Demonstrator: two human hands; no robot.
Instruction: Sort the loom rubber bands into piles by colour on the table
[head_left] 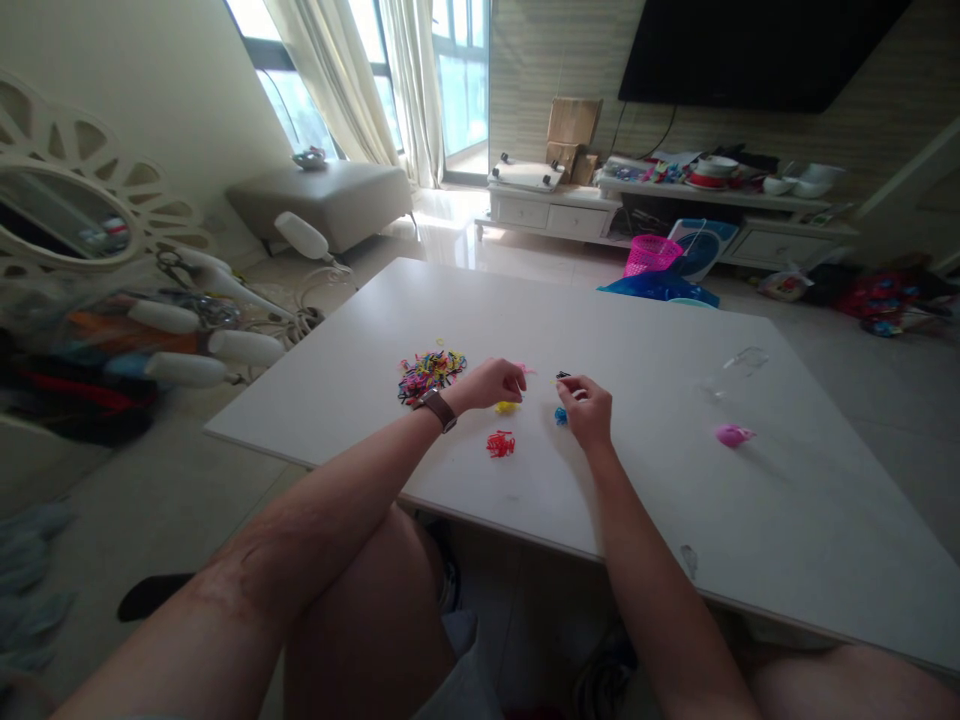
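A mixed heap of small coloured rubber bands (pixel 431 375) lies on the white table (pixel 645 480), left of my left hand. My left hand (pixel 493 383), with a brown-strapped watch (pixel 436 408) on its wrist, has its fingers curled together above the yellow bands (pixel 507 408) and close to the pink bands (pixel 525 369). Whatever it may hold is too small to tell. My right hand (pixel 589 408) pinches at its fingertips a tiny yellowish thing, beside the black bands (pixel 563 375). Blue bands (pixel 560 416) lie just under it. Nearer me is a red pile (pixel 500 444).
On the table's right side are a clear container (pixel 739 372) lying on its side and a pink object (pixel 733 435). A small transparent piece (pixel 689 560) is near the front edge. Beyond the table's far edge stands a pink basket (pixel 649 256); a white lamp (pixel 217 300) is at the left.
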